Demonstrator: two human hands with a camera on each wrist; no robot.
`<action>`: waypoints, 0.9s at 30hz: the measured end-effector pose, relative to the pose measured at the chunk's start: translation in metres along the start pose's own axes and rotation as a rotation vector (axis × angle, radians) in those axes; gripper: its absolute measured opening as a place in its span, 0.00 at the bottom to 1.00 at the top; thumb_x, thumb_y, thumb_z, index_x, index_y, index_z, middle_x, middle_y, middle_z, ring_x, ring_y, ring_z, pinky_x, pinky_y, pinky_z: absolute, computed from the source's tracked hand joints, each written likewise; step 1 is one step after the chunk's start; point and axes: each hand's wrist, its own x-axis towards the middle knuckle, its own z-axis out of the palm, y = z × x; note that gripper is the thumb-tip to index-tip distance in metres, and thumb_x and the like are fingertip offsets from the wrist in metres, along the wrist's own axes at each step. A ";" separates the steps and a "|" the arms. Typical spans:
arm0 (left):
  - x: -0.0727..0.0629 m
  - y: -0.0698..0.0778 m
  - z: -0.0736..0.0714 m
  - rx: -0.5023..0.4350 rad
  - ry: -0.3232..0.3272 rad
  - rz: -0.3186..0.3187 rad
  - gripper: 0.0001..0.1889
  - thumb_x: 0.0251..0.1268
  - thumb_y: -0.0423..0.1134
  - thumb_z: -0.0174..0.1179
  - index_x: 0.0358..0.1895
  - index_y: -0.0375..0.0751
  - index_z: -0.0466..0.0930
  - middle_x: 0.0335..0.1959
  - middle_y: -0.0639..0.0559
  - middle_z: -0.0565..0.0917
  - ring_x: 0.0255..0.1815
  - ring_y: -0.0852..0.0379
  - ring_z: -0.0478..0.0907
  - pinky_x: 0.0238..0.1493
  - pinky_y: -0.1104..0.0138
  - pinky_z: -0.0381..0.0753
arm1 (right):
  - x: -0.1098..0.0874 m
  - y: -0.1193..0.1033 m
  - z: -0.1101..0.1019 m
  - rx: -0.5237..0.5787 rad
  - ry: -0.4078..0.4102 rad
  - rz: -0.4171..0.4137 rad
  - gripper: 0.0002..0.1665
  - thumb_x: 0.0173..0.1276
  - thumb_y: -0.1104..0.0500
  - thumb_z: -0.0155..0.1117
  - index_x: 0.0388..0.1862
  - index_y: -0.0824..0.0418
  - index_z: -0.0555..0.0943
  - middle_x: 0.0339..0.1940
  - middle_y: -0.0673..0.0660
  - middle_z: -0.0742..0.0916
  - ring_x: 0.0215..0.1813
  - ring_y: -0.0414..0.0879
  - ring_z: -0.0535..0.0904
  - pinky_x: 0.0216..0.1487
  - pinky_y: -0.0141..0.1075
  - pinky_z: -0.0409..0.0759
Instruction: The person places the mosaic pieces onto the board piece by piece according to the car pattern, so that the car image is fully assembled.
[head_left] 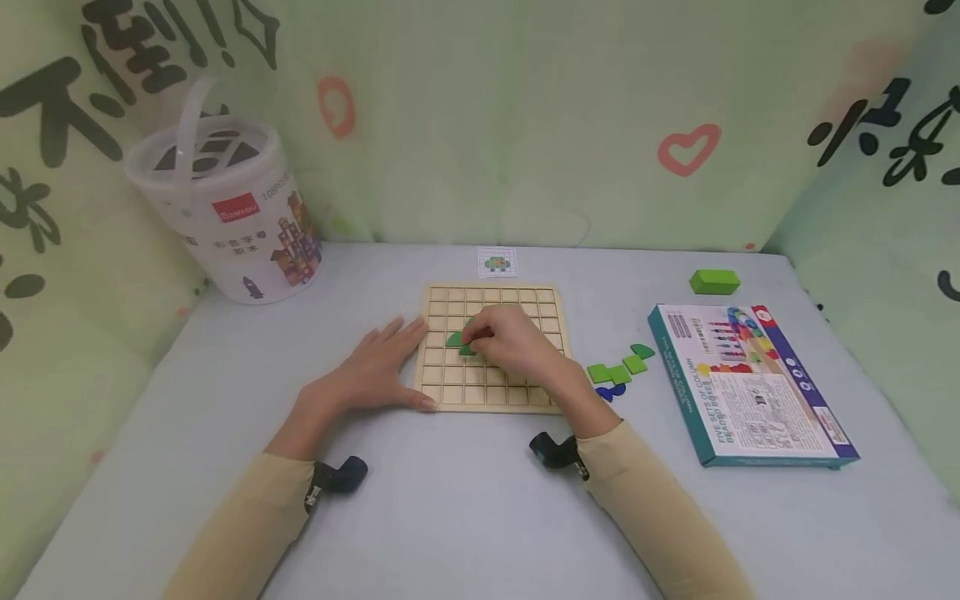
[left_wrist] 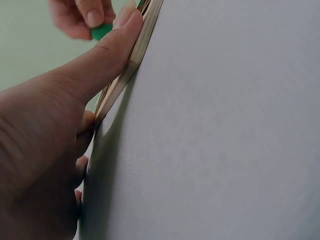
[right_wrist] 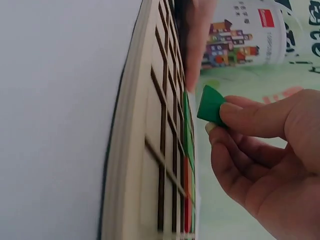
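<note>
Fingers, right hand (head_left: 513,342): thumb and fingertips pinch one dark green piece (right_wrist: 211,104); no gap beyond the piece itself.
Fingers, left hand (head_left: 382,367): spread fairly wide at the left edge of the grid board (head_left: 453,396), thumb by its near left corner; grips no piece.
Held piece: over the left-centre part of the board; right wrist view shows it clear of the surface, one edge curved. Target cell: cannot tell.
Grid board: flat on the desk (head_left: 465,500), between the hands, many cells bare.
Placed pieces: green ones on the board, including a rounded green piece (head_left: 454,340) left of the right fingertips; right wrist view also shows an orange-red strip (right_wrist: 188,195), seen nearly edge-on. Right hand hides part of the layout, so no count.
Picture card (head_left: 497,262): just beyond the far edge of the board; small coloured figure on a grid, probably the pattern to copy.
Loose pieces: right of the board; light green squares (head_left: 619,374), a dark green rounded piece (head_left: 642,351), blue pieces (head_left: 603,393).
Step in hand: looks like setting the dark green piece, mid-build.
Next move: likely calls for turning the curved edge to match the card, lowering it into a free cell and letting go, left hand steadying the board.
Risk: could nudge neighbouring pieces.
Left over: loose pieces suggest the figure is unfinished.
Surroundings: box (head_left: 750,392) and green block (head_left: 715,282) far right, bucket (head_left: 232,217) far left.
</note>
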 end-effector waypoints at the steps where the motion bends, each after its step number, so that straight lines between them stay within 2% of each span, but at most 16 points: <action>1: 0.000 0.000 0.000 -0.003 -0.001 0.002 0.67 0.43 0.75 0.67 0.82 0.48 0.40 0.84 0.55 0.43 0.85 0.46 0.35 0.82 0.45 0.36 | 0.003 -0.003 0.004 -0.011 -0.006 -0.003 0.10 0.67 0.68 0.62 0.40 0.60 0.89 0.43 0.54 0.90 0.44 0.45 0.83 0.48 0.37 0.83; 5: -0.001 0.002 0.000 -0.015 0.003 0.012 0.66 0.44 0.74 0.68 0.81 0.46 0.42 0.83 0.54 0.45 0.84 0.45 0.35 0.82 0.43 0.37 | 0.012 -0.011 0.017 -0.098 -0.035 -0.007 0.12 0.68 0.69 0.60 0.40 0.60 0.90 0.44 0.53 0.90 0.48 0.44 0.84 0.52 0.38 0.84; 8: -0.001 0.002 -0.001 -0.011 0.004 0.007 0.66 0.44 0.73 0.68 0.81 0.47 0.42 0.83 0.55 0.44 0.85 0.46 0.35 0.82 0.44 0.37 | 0.015 -0.014 0.022 -0.168 -0.051 -0.030 0.13 0.67 0.70 0.60 0.39 0.60 0.89 0.42 0.53 0.90 0.47 0.44 0.84 0.51 0.38 0.85; 17: -0.001 0.005 -0.004 0.005 -0.013 -0.003 0.65 0.46 0.71 0.69 0.81 0.45 0.41 0.84 0.54 0.44 0.84 0.46 0.34 0.82 0.44 0.37 | 0.009 -0.014 0.024 -0.284 -0.046 -0.091 0.11 0.64 0.69 0.65 0.40 0.58 0.91 0.38 0.51 0.85 0.39 0.43 0.81 0.42 0.32 0.82; 22: 0.000 0.006 -0.002 0.024 -0.013 0.000 0.66 0.45 0.73 0.68 0.81 0.46 0.41 0.84 0.53 0.44 0.84 0.45 0.35 0.82 0.44 0.38 | -0.005 -0.007 0.011 -0.223 -0.096 -0.067 0.12 0.60 0.64 0.68 0.42 0.54 0.90 0.39 0.48 0.87 0.38 0.41 0.80 0.40 0.33 0.81; 27: -0.001 0.007 -0.002 0.016 0.000 -0.008 0.67 0.43 0.73 0.69 0.81 0.45 0.41 0.84 0.53 0.44 0.84 0.45 0.35 0.82 0.45 0.37 | -0.029 0.004 -0.021 -0.118 -0.123 0.031 0.18 0.62 0.61 0.68 0.52 0.52 0.87 0.46 0.50 0.89 0.48 0.45 0.81 0.50 0.41 0.82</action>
